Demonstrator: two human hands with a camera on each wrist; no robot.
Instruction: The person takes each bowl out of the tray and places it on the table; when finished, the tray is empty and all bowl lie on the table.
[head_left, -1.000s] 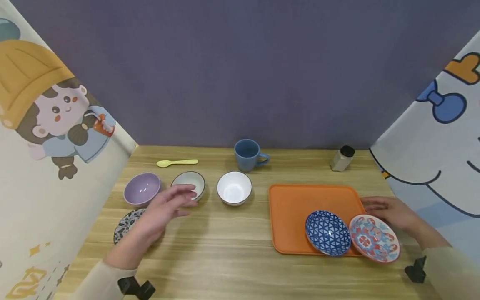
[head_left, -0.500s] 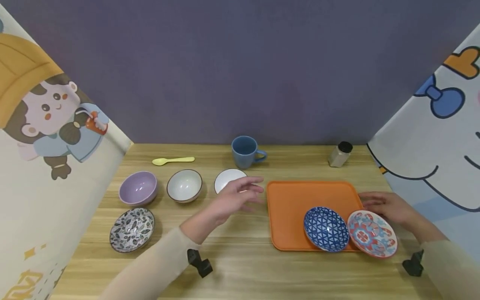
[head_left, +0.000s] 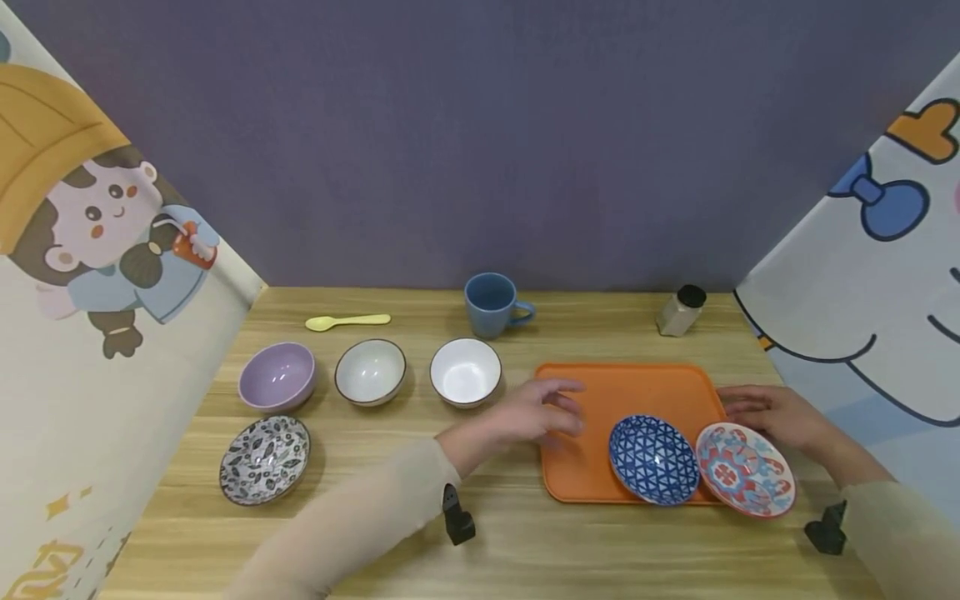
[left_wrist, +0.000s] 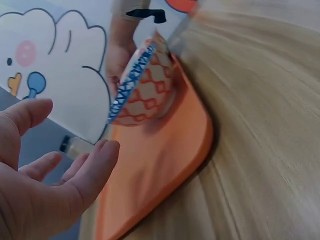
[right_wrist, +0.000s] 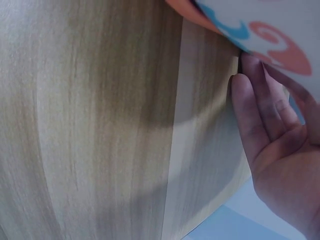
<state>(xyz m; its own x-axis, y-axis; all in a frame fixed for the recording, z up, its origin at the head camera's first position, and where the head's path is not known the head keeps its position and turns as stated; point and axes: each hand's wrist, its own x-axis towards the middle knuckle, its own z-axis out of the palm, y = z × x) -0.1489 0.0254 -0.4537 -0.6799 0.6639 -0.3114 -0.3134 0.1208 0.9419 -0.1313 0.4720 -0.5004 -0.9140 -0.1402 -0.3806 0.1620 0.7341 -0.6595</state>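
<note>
- Hands apart: left hand [head_left: 536, 412] has just swung over the rectangular orange tray [head_left: 645, 387], empty, fingers loose.
- Right hand [head_left: 780, 419] is straight-fingered beside the red-and-blue floral bowl [head_left: 746, 468], contact unclear.
- So they now flank the round blue-and-white bowl [head_left: 654, 461] on it.

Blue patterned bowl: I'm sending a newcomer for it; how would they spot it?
Find the orange tray in the head view. The blue bowl stands toward its near edge, left of the red-flowered bowl; only the blue one has a triangle pattern.
</note>
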